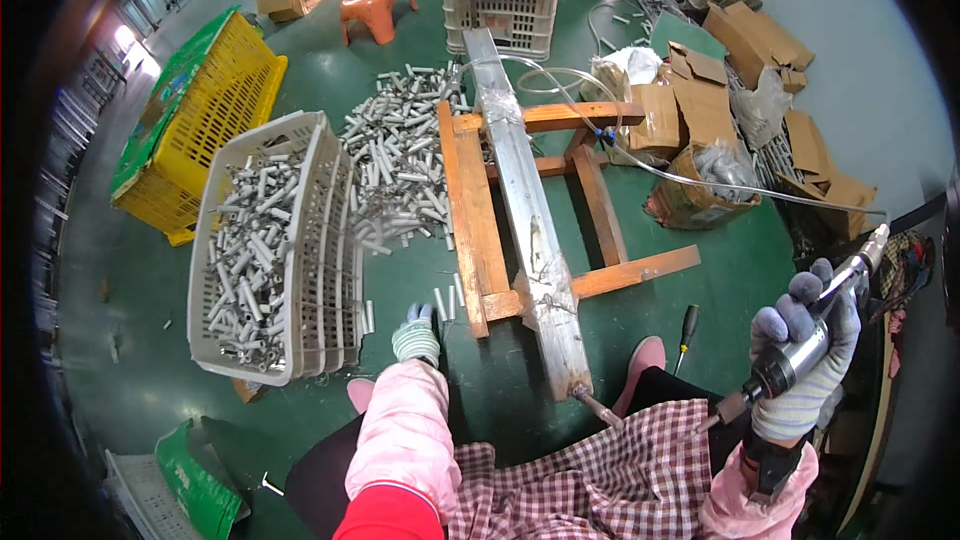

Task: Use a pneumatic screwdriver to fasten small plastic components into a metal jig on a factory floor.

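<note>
My left hand, in a striped knit glove with blue-grey fingertips, reaches down to the floor. Its fingers are stretched out beside a few short silver metal tubes, and no tube shows in it. At the right, my gloved right hand is wrapped round a silver straight air tool, whose tip points down toward my lap. A clear air hose joins its rear end. Between the hands a long metal beam lies over a wooden frame, with a thin rod at its near end.
Left of the frame stands a white crate full of tubes, with a tube heap beyond it. A yellow crate and an orange stool are farther off. A screwdriver lies by my right foot; cardboard boxes line the right.
</note>
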`<state>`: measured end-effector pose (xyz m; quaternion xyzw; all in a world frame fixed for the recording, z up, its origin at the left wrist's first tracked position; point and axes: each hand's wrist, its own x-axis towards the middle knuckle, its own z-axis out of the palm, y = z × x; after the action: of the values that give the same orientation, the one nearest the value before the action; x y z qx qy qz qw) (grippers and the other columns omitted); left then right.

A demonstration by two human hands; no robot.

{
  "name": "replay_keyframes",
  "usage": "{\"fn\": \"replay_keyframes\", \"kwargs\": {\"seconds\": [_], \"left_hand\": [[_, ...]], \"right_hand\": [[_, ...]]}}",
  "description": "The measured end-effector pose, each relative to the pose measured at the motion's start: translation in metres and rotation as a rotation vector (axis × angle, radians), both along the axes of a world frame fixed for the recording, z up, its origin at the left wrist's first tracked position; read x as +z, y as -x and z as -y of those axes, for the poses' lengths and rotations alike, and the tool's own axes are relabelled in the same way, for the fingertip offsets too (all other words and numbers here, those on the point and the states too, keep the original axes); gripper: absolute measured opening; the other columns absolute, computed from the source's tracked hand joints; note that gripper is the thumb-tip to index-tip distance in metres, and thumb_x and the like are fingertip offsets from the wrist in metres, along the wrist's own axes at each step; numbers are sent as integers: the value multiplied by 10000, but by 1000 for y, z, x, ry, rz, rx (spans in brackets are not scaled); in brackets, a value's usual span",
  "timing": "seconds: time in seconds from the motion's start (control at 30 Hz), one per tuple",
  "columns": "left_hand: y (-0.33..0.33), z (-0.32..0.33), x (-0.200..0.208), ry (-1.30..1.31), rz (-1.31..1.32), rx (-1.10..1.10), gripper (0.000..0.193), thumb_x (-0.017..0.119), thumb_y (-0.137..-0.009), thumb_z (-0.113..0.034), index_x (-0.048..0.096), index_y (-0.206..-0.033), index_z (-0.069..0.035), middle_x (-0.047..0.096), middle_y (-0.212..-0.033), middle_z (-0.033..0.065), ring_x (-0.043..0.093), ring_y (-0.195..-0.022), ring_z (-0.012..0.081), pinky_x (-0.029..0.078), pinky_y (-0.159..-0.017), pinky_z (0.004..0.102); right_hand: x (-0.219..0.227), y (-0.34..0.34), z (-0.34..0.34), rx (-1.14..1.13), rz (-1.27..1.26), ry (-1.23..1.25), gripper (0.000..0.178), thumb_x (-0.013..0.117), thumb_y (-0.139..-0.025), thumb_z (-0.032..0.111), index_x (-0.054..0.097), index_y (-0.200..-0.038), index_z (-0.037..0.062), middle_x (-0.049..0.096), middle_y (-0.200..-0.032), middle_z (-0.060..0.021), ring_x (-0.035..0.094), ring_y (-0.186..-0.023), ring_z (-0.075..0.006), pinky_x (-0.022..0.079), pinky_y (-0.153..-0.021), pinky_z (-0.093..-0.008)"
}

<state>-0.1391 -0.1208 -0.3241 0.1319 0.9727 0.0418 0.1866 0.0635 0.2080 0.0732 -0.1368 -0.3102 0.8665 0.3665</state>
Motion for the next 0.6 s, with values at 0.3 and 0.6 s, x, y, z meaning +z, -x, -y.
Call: {"fn": "replay_keyframes", "kwargs": {"seconds": [0.3, 0.6], "left_hand": [[35, -24, -18, 321, 64, -443, 394, 455, -879, -168, 460, -1269, -220, 330, -1448, 52, 564, -1056, 266, 483, -790, 416], [9, -1, -9, 325, 66, -359, 225, 452, -888, -180, 589, -1065, -160, 615, -1039, 90, 632, -955, 258, 497, -758, 419]], "right_hand": [[-9, 12, 5, 12, 83, -28, 359, 536, -919, 282, 465, -1167, 33, 598, -934, -86, 452, -517, -90, 384, -516, -265], [-3, 12, 12, -18, 117, 39, 336, 555, -908, 298, 504, -1139, 60, 596, -950, -63, 457, -570, -95, 423, -557, -288]]}}
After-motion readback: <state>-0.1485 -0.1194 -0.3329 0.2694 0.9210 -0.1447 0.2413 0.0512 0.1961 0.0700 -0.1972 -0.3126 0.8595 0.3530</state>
